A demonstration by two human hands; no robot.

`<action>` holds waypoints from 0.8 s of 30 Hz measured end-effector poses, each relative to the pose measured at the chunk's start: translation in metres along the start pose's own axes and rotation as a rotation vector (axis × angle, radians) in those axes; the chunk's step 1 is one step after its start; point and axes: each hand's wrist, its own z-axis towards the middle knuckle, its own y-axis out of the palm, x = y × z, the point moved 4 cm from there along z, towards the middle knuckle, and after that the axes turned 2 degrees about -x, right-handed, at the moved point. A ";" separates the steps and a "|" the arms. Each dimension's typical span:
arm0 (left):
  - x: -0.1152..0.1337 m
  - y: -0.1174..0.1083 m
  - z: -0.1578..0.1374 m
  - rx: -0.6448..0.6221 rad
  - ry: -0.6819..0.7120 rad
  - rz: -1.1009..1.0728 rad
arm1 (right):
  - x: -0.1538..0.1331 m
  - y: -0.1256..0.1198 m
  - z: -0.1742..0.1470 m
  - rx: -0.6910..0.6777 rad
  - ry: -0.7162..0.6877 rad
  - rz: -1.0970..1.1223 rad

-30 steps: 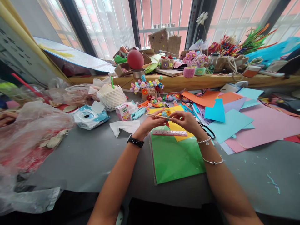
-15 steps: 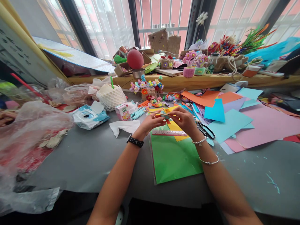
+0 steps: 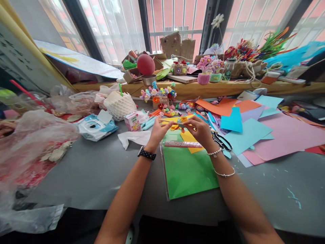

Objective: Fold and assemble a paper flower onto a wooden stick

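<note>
Stick (image 3: 175,122) held above the tabletop (image 3: 88,176), between both hands. In descending size, we note the green sheet (image 3: 189,176), lying flat before the person, probably as a working base; the left hand (image 3: 156,132), pinching one end, and the right hand (image 3: 201,130), gripping farther along, presumably to steady the stick from two sides; the pink ruler (image 3: 182,144), likely kept within reach; and a small blue piece (image 3: 181,120) against the stick, material uncertain.

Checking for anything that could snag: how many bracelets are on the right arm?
2: a pale beaded bracelet just behind the right hand, and a thin silvery bangle farther up the right arm. Another wholly hidden seems unlikely.
</note>
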 end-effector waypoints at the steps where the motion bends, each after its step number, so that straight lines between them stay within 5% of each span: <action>1: 0.003 -0.006 0.000 0.131 0.098 0.074 | 0.000 0.001 0.000 -0.005 0.004 -0.008; 4: 0.015 -0.012 -0.005 0.303 0.431 0.294 | -0.001 0.005 0.000 -0.033 0.010 -0.019; 8: 0.022 0.008 -0.014 0.062 0.714 0.623 | -0.006 0.009 -0.001 -0.065 -0.010 -0.027; 12: 0.019 0.020 -0.018 -0.046 0.734 0.779 | -0.009 0.014 -0.002 -0.106 -0.055 -0.081; 24: 0.015 0.020 -0.013 -0.088 0.682 0.805 | -0.009 0.016 -0.003 -0.078 -0.016 -0.146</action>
